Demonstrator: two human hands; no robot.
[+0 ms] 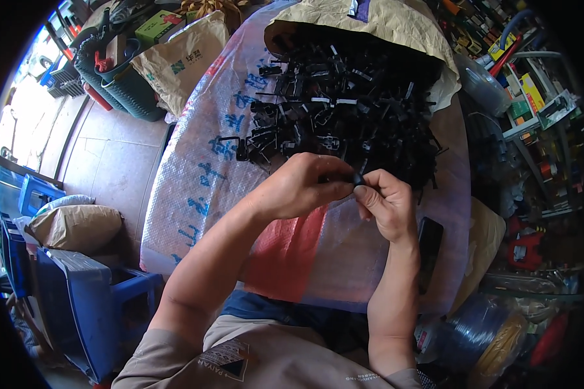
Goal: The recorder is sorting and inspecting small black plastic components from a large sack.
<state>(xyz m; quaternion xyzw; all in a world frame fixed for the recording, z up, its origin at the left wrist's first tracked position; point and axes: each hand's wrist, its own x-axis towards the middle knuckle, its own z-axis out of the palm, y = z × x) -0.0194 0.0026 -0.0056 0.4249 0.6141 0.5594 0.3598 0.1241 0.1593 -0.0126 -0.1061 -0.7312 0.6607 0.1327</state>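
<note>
Between my two hands is a small black piece [358,177], mostly hidden by the fingers; its exact kind cannot be made out. My left hand [298,188] pinches it from the left with thumb and fingers. From the other side, my right hand [392,206] closes on it with thumb and forefinger. Just beyond the hands lies a heap of black plastic parts [334,97], thin and clip-like. They spill from the mouth of a brown paper sack [409,26] onto a translucent woven sheet [175,201] with blue writing and a red band.
A dark flat phone-like object [430,249] lies beside my right forearm. Blue plastic stools [78,292] and a tan sack [78,227] stand at left. Farther off are a teal basket [126,84] and a paper bag [191,58]. Crowded shelves [538,123] line the right.
</note>
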